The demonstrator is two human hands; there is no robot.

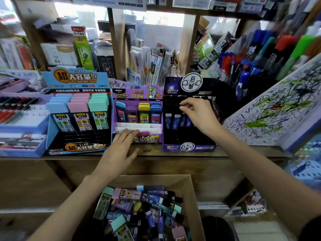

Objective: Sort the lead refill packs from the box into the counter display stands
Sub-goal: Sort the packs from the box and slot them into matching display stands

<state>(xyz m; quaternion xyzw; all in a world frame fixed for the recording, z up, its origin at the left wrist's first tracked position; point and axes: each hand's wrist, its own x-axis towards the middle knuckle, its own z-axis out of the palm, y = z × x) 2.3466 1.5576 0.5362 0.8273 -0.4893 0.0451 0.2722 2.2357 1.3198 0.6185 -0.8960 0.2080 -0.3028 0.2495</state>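
Observation:
A cardboard box (192, 192) below the counter holds several mixed lead refill packs (144, 207). Three display stands sit on the counter: a blue one (52, 129) with blue, pink and teal packs, a purple one (156, 136) with small coloured cases, and a black one (189, 146) with dark blue packs. My right hand (196, 113) reaches into the black stand, fingers pinched on a dark pack (180, 106) at its upper row. My left hand (119, 148) rests flat with fingers spread on the front edge of the purple stand, holding nothing.
Shelves behind carry pen boxes and clear holders (151, 66). A tilted rack of markers (243, 66) and a scribbled test pad (278, 110) stand to the right. A lilac tray of pens (20, 136) sits at the left. The wooden counter edge (173, 153) runs in front.

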